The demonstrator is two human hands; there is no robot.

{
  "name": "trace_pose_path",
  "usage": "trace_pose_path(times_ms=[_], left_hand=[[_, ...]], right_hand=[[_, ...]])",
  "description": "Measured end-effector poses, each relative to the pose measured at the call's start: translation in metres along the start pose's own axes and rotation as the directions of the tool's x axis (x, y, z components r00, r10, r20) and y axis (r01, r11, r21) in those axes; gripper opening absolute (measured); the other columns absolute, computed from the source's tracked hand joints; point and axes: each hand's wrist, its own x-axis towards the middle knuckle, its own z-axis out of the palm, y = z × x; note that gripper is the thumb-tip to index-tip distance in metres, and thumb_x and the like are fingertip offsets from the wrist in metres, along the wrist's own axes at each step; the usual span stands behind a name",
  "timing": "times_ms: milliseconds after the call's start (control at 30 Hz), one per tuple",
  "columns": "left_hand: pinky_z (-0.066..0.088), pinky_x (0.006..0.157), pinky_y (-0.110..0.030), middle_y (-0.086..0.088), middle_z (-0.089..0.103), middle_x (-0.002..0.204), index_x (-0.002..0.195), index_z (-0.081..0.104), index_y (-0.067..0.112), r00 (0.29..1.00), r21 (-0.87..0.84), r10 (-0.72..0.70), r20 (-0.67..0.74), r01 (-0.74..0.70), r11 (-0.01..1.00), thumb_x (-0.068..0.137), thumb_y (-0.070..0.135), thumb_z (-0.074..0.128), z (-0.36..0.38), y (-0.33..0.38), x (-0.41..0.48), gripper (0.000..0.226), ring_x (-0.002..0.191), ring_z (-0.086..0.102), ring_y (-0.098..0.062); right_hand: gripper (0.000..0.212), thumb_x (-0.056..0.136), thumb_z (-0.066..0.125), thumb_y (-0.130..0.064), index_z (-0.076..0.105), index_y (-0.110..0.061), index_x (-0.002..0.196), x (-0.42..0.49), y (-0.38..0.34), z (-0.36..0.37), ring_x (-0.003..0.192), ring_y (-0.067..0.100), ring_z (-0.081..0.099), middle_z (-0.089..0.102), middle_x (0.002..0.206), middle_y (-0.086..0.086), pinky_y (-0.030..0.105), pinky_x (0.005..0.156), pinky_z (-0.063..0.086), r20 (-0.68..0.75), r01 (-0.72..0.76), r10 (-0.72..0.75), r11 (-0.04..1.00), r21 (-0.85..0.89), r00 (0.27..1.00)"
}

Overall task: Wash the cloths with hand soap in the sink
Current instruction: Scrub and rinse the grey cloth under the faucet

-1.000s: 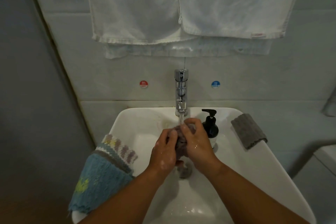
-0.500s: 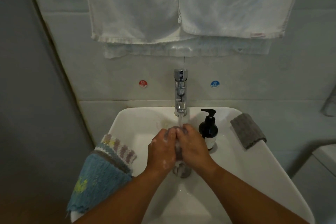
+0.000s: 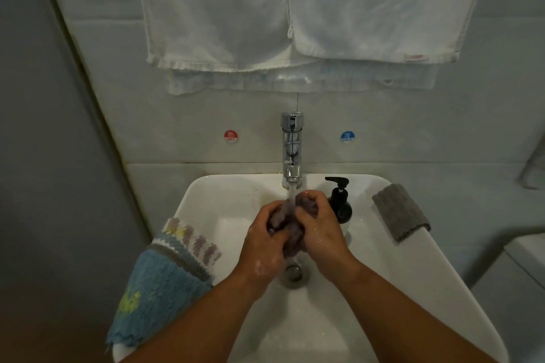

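Two hands met at the centre of the frame over the sink [image 3: 427, 274]: the left hand [image 3: 265, 242] and the right hand [image 3: 321, 233] were both clenched round one wadded purple-grey cloth [image 3: 287, 224], with suds on their backs. The cloth sat between the palms, right under the water [image 3: 291, 193] running from the tap [image 3: 292, 150] and above the drain [image 3: 293, 272]. Its long axis ran from the right fingertips at the top down toward the drain, so both hands were equally near and a twist or rub along that line looked like the next call. A grey cloth [image 3: 401, 212] lay folded on the rim at the right of the frame, nearer the right hand. A blue towel [image 3: 159, 283] hung over the rim at the lower left, nearer the left hand. The black soap bottle [image 3: 340, 203] stood on the back ledge just beside the right hand. The basin held the stream and some droplets; whether water pooled there could not be told. White towels [image 3: 221, 9] hung across the top of the frame
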Motion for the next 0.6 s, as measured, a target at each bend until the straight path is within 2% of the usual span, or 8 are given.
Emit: trace_pose_path(times_ms=[133, 200, 267, 333, 400, 500, 533, 600], left_hand=[[0.062, 0.087, -0.036, 0.005, 0.068, 0.118, 0.124, 0.058, 0.037, 0.993, 0.091, 0.032, -0.116, -0.021, 0.996, 0.107, 0.022, 0.047, 0.0, -0.005, 0.005, 0.025, 0.103, 0.068, -0.01], [0.063, 0.083, -0.041, 0.003, 0.067, 0.116, 0.122, 0.056, 0.037, 0.992, 0.072, 0.0, -0.128, 0.009, 0.997, 0.106, 0.034, 0.047, 0.003, -0.002, 0.006, 0.018, 0.101, 0.069, -0.016], [0.064, 0.071, -0.034, 0.0, 0.067, 0.11, 0.119, 0.056, 0.031, 0.985, -0.016, -0.097, -0.14, 0.095, 0.995, 0.105, 0.038, 0.05, 0.005, -0.001, 0.011, 0.017, 0.095, 0.069, -0.019], [0.053, 0.057, -0.012, 0.006, 0.064, 0.099, 0.116, 0.053, 0.027, 0.979, 0.116, -0.092, -0.179, 0.114, 0.987, 0.105, 0.036, 0.052, 0.005, -0.005, 0.015, 0.014, 0.085, 0.064, -0.009], [0.04, 0.054, -0.003, 0.015, 0.057, 0.094, 0.117, 0.055, 0.028, 0.969, 0.286, -0.013, -0.246, 0.085, 0.954, 0.104, 0.036, 0.054, 0.003, -0.014, 0.02, 0.015, 0.085, 0.061, -0.004], [0.043, 0.071, -0.008, 0.015, 0.058, 0.092, 0.112, 0.064, 0.024, 0.977, 0.564, 0.111, -0.18, 0.01, 0.825, 0.108, 0.037, 0.04, 0.003, -0.012, 0.019, 0.028, 0.092, 0.063, -0.012], [0.046, 0.075, -0.015, 0.01, 0.062, 0.092, 0.109, 0.067, 0.022, 0.977, 0.605, 0.122, -0.173, 0.008, 0.796, 0.109, 0.039, 0.035, 0.004, -0.008, 0.018, 0.036, 0.091, 0.064, -0.014], [0.045, 0.071, -0.015, 0.01, 0.063, 0.09, 0.105, 0.068, 0.024, 0.98, 0.618, 0.126, -0.155, -0.003, 0.786, 0.109, 0.042, 0.033, 0.005, -0.002, 0.014, 0.04, 0.09, 0.066, -0.014]], right_hand=[[0.027, 0.101, 0.053, -0.006, 0.064, -0.027, 0.115, -0.006, 0.0, 0.001, 0.096, 0.013, 0.072, 0.073, 0.101, -0.002, 0.032, 0.082, 0.061, 0.158, 0.014, -0.01, 1.0, -0.024, 0.987], [0.027, 0.102, 0.054, -0.013, 0.061, -0.031, 0.121, -0.007, 0.003, 0.003, 0.102, 0.011, 0.07, 0.071, 0.109, -0.006, 0.031, 0.086, 0.061, 0.162, 0.028, -0.018, 0.998, -0.057, 0.987], [0.022, 0.103, 0.055, -0.022, 0.059, -0.033, 0.121, -0.007, 0.005, 0.005, 0.1, 0.01, 0.07, 0.07, 0.109, -0.008, 0.032, 0.085, 0.061, 0.125, 0.022, -0.011, 0.996, -0.087, 0.992], [0.015, 0.103, 0.054, -0.031, 0.059, -0.032, 0.117, -0.004, 0.008, 0.007, 0.096, 0.009, 0.069, 0.069, 0.106, -0.007, 0.033, 0.085, 0.061, 0.068, 0.031, -0.017, 0.98, -0.198, 0.998], [0.012, 0.101, 0.053, -0.035, 0.061, -0.031, 0.11, -0.001, 0.011, 0.009, 0.092, 0.005, 0.067, 0.069, 0.1, -0.011, 0.03, 0.085, 0.058, 0.021, 0.04, -0.035, 0.954, -0.297, 0.999], [0.018, 0.101, 0.052, -0.04, 0.065, -0.028, 0.099, 0.0, 0.01, 0.012, 0.082, -0.005, 0.063, 0.065, 0.087, -0.019, 0.016, 0.075, 0.048, 0.033, 0.132, -0.133, 0.862, -0.489, 0.991], [0.024, 0.102, 0.05, -0.043, 0.066, -0.026, 0.095, -0.002, 0.008, 0.012, 0.079, -0.002, 0.063, 0.066, 0.084, -0.017, 0.016, 0.071, 0.047, 0.012, 0.12, -0.131, 0.869, -0.481, 0.991], [0.033, 0.102, 0.047, -0.046, 0.066, -0.022, 0.092, -0.004, 0.003, 0.011, 0.077, 0.005, 0.065, 0.068, 0.081, -0.009, 0.02, 0.068, 0.048, -0.039, 0.064, -0.087, 0.912, -0.404, 0.995]])
